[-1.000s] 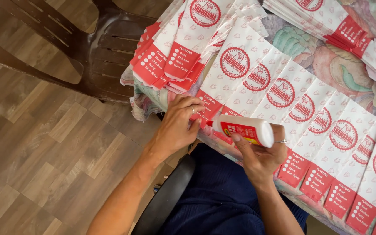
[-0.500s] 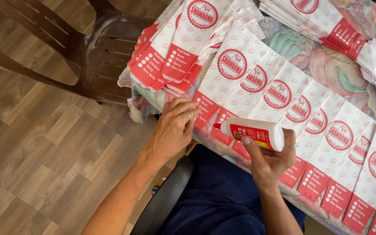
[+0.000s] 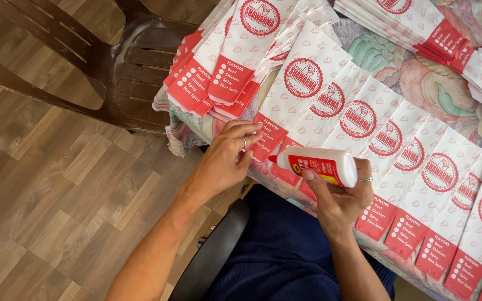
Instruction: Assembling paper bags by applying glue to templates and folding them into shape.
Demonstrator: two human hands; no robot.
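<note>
The right hand (image 3: 341, 198) curls its fingers around a white plastic glue bottle with a red label (image 3: 319, 165), held sideways over the row of white-and-red paper sleeves (image 3: 364, 120). The left hand (image 3: 227, 159), fingers loosely bent, presses the leftmost sleeve's red end.

The overlapping paper bags (image 3: 364, 120) hide one another; the row runs off-frame.

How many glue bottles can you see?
1. The white glue bottle with a red label lies sideways in the right hand, its tip over the paper bags by the left hand. Others may be hidden outside the picture.
</note>
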